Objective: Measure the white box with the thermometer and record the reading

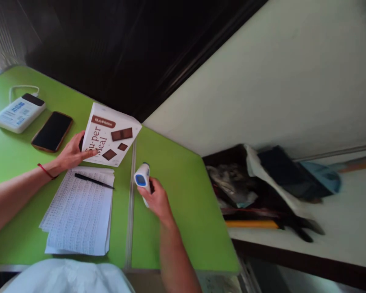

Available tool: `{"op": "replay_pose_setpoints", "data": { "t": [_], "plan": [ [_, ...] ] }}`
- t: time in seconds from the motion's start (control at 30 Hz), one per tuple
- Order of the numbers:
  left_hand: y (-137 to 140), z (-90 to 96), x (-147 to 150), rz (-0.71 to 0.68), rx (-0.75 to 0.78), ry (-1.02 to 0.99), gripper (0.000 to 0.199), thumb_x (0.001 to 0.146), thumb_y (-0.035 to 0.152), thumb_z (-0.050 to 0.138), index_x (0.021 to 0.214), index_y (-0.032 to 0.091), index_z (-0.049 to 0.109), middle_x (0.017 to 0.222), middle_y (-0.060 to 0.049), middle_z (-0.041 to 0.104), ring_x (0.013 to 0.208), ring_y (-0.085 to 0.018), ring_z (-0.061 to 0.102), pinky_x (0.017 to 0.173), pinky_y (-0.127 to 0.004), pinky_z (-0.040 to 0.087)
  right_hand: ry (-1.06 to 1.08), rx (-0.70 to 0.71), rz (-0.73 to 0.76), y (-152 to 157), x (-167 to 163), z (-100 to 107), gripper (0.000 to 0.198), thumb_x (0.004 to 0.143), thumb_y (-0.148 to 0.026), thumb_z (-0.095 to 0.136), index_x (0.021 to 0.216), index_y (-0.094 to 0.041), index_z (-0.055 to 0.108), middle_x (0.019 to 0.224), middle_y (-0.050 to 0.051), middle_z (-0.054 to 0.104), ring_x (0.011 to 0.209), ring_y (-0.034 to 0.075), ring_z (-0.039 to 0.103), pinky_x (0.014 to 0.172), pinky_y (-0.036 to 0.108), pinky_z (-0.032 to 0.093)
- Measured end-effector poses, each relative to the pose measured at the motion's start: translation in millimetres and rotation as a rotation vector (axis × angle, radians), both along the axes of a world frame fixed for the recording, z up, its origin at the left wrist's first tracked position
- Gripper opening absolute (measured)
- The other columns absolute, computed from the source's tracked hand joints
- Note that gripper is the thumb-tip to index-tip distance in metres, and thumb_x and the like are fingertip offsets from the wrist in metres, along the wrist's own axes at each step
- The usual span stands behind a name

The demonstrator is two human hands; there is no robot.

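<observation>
My left hand (pixel 75 151) grips the lower left side of a white box (pixel 110 136) printed with brown chocolate pieces and the words "Su-per Meal". Its thumb lies across the front face; the other fingers are partly hidden behind the side. The box stands tilted over the green table. In my right hand (pixel 157 199) is a white and blue infrared thermometer (pixel 142 179), its handle wrapped by my fingers and its small screen facing me. Between my arms lies a stack of written paper sheets (pixel 79 215), with a black pen (pixel 93 180) across the upper part.
A smartphone (pixel 52 131) and a white power bank (pixel 20 112) with a cable lie on the left of the green table (pixel 183 236). A dark panel (pixel 110 49) rises behind it. To the right, a shelf holds crumpled cloth and bags (pixel 234 185) beside a pale wall.
</observation>
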State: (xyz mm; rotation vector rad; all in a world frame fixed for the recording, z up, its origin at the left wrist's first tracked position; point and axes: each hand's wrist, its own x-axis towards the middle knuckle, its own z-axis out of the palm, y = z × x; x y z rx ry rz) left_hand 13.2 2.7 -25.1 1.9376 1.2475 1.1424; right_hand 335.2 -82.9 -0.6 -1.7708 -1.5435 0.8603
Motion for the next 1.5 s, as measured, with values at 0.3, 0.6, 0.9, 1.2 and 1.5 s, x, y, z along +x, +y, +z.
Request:
{"op": "replay_pose_setpoints", "data": {
  "t": [0.3, 0.6, 0.9, 1.2, 1.5],
  "plan": [
    [-5.6, 8.9, 2.5, 0.004, 0.041, 0.093, 0.049, 0.095, 0.058, 0.044, 0.122, 0.017, 0.052, 0.111, -0.016, 0.065, 0.099, -0.028, 0.063, 0.080, -0.045, 0.054, 0.892, -0.072, 0.110, 7.6, -102.0, 7.2, 0.029, 0.070, -0.045, 0.069, 0.084, -0.021, 0.065, 0.063, -0.002, 0.057, 0.053, 0.012, 0.046, 0.052, 0.028, 0.036],
    [-1.3, 3.0, -7.1, -0.089, 0.100, 0.159, 0.053, 0.088, 0.064, 0.056, 0.118, 0.020, 0.054, 0.110, -0.014, 0.063, 0.111, -0.030, 0.059, 0.084, -0.043, 0.054, 0.951, -0.075, 0.115, 4.8, -134.4, -22.4, 0.028, 0.075, -0.045, 0.064, 0.065, -0.021, 0.053, 0.059, -0.003, 0.052, 0.051, 0.010, 0.042, 0.050, 0.026, 0.033],
    [-1.7, 11.2, -7.2, -0.102, 0.067, 0.204, 0.054, 0.090, 0.064, 0.052, 0.121, 0.019, 0.053, 0.112, -0.015, 0.063, 0.113, -0.031, 0.058, 0.083, -0.044, 0.055, 1.020, -0.114, 0.136, 6.6, -138.3, -16.2, 0.025, 0.074, -0.045, 0.067, 0.071, -0.022, 0.056, 0.057, -0.004, 0.056, 0.048, 0.011, 0.048, 0.048, 0.026, 0.039],
    [-0.7, 13.2, -6.4, -0.107, 0.094, 0.220, 0.052, 0.091, 0.061, 0.051, 0.123, 0.019, 0.053, 0.109, -0.014, 0.065, 0.108, -0.029, 0.061, 0.081, -0.043, 0.056, 0.999, -0.098, 0.130, 7.4, -138.7, -11.7, 0.024, 0.075, -0.044, 0.067, 0.077, -0.022, 0.056, 0.057, -0.005, 0.057, 0.047, 0.010, 0.050, 0.046, 0.025, 0.040],
    [2.3, 6.5, -6.0, -0.125, 0.078, 0.057, 0.050, 0.086, 0.059, 0.062, 0.118, 0.022, 0.057, 0.109, -0.010, 0.065, 0.111, -0.031, 0.059, 0.097, -0.049, 0.050, 0.986, -0.101, 0.118, 7.1, -139.1, -16.2, 0.027, 0.074, -0.046, 0.067, 0.079, -0.022, 0.058, 0.057, -0.005, 0.058, 0.047, 0.011, 0.051, 0.047, 0.025, 0.040]
  ]
}}
